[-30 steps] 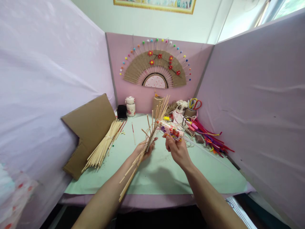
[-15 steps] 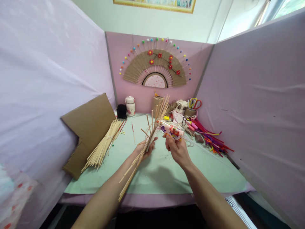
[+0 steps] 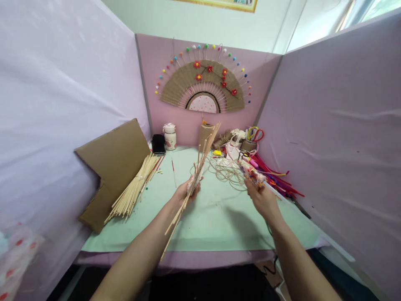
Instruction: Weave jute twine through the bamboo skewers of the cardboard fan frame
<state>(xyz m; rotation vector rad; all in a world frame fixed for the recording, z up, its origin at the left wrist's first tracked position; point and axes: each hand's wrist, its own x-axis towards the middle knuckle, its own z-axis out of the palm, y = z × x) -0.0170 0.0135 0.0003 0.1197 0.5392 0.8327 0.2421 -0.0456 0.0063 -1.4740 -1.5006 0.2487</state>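
Observation:
My left hand [image 3: 187, 190] is closed around a piece with thin wooden sticks [image 3: 200, 161] fanning from it, held above the middle of the table. The sticks slant from lower left to upper right. My right hand [image 3: 261, 196] grips a hot glue gun [image 3: 252, 172] wrapped in a floral pattern, with a long glue stick [image 3: 313, 223] running out of its back toward the lower right. The glue gun is apart from the sticks. Between the two hands and farther back lies loose twine [image 3: 230, 171] in loops.
A bundle of wooden sticks [image 3: 134, 188] lies at the left beside leaning cardboard [image 3: 114, 159]. A white bottle [image 3: 170, 137] and a twine spool [image 3: 206, 134] stand at the back. Coloured pipe cleaners [image 3: 283, 184] lie right. A decorated fan [image 3: 203, 77] hangs on the back panel.
My right hand has moved right with the glue gun, away from the sticks. My left hand still holds the piece, whose sticks have turned to look narrower. The twine has come into clearer view.

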